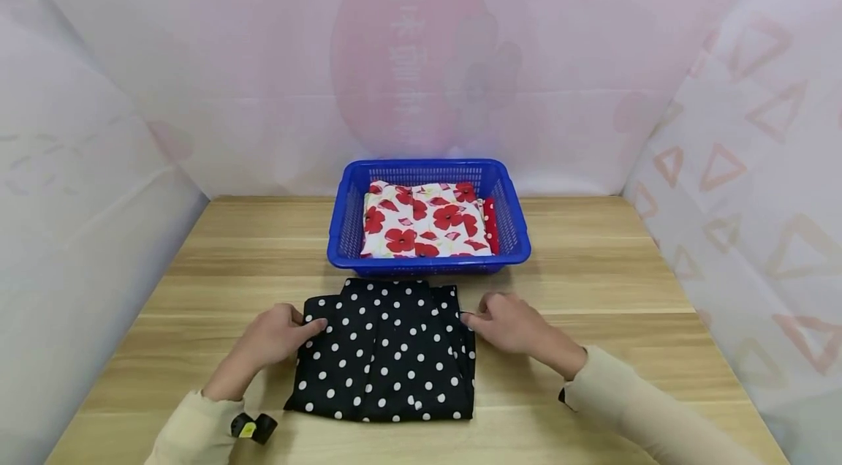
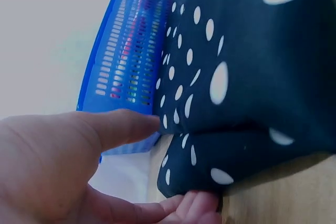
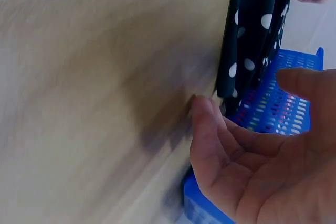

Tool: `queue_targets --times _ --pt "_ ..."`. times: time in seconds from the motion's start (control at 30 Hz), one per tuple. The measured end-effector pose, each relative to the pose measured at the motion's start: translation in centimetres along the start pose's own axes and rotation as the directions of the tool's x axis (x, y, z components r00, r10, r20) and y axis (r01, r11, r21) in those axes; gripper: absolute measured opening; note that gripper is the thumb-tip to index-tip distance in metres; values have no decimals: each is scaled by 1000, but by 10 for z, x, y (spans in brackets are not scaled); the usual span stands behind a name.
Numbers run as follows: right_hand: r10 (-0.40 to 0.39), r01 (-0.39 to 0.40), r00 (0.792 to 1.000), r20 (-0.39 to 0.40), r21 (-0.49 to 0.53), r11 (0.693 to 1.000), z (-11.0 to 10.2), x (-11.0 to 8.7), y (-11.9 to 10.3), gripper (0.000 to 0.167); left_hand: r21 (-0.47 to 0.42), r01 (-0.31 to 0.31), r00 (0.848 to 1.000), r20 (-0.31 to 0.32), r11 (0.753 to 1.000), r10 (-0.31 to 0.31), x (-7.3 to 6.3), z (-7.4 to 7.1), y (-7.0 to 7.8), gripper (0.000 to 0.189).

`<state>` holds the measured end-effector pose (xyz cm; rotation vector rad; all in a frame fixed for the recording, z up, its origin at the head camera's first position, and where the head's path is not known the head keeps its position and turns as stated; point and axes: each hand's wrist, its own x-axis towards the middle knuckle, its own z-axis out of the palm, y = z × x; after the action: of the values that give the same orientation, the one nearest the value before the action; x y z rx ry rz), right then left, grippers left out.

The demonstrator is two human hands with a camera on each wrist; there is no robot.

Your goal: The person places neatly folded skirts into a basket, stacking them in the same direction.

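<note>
A folded black garment with white polka dots lies flat on the table, its exact kind hidden by the folds. At its left edge, my left hand has the thumb over the top layer and the fingers at the underside, gripping the edge. In the left wrist view, the folded layers of the garment pass between thumb and fingers. My right hand is at the opposite edge, fingertips right beside the fabric. The right wrist view shows this hand with thumb and loosely bent fingers apart.
Just behind the garment stands a blue plastic basket. Inside it lies a folded white cloth with red flowers, with a red dotted cloth at its right. Pale printed sheets enclose the wooden table at back and sides.
</note>
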<state>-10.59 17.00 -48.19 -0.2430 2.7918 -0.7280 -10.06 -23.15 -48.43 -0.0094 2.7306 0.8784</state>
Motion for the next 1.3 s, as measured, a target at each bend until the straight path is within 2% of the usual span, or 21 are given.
queue_targets --times 0.2,0.37,0.57,0.77,0.9,1.0,1.17,1.3 --pt "-10 8 1000 23 58 998 10 4 -5 43 -129 40 997 65 991 -32 7 0 -7 53" --pt "-27 24 999 33 75 997 12 7 -8 45 -159 43 996 81 986 -31 7 1 -9 41" --pt "-29 21 998 58 147 989 10 12 -10 53 -183 38 997 70 982 -25 6 2 -9 40" --pt "6 -41 993 117 300 953 8 17 -9 38 -272 31 997 79 962 -10 4 8 -9 42" --pt "34 -96 986 163 395 914 6 17 -7 33 -316 41 996 92 948 -12 3 11 -10 44" --pt "45 -129 981 191 454 882 7 16 -5 30 -368 48 993 115 928 -5 2 14 -13 43" --pt "36 -149 976 217 533 833 10 14 -2 27 -481 55 985 168 875 30 3 19 -20 46" --pt "22 -138 978 209 557 819 13 13 1 25 -545 64 973 220 836 69 3 20 -24 59"
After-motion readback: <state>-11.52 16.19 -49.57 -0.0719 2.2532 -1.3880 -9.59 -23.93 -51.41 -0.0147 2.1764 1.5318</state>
